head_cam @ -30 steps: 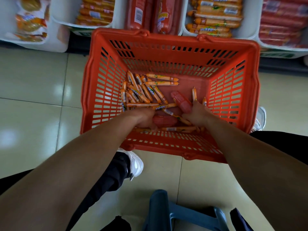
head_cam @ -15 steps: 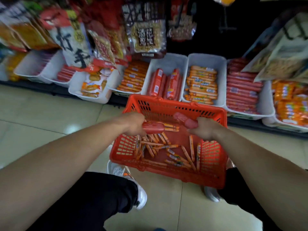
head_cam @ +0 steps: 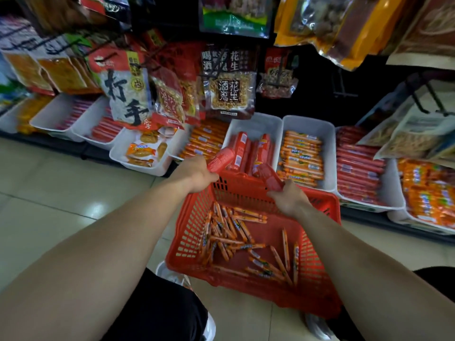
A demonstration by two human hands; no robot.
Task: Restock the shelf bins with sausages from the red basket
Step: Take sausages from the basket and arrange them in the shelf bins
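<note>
The red basket point(head_cam: 192, 232) sits on the floor before the shelf, with several thin orange sausages point(head_cam: 231, 232) scattered inside. My left hand point(head_cam: 194, 174) grips a thick red sausage point(head_cam: 221, 159) above the basket's far left corner. My right hand point(head_cam: 290, 200) grips another thick red sausage point(head_cam: 270, 178) over the basket's far rim. Both sausages point toward the white bin point(head_cam: 256, 124) that holds several thick red sausages point(head_cam: 251, 151).
More white bins line the low shelf: orange sausages point(head_cam: 301, 156) to the right, thin red ones point(head_cam: 357, 171) further right, orange packs point(head_cam: 205, 141) and snack packets point(head_cam: 142, 151) to the left. Snack bags point(head_cam: 229, 82) hang above. My knees and shoes flank the basket.
Both hands lifted a thick red sausage each out of the basket and carried them forward toward the shelf bins. My view rose from the basket to the shelf.
</note>
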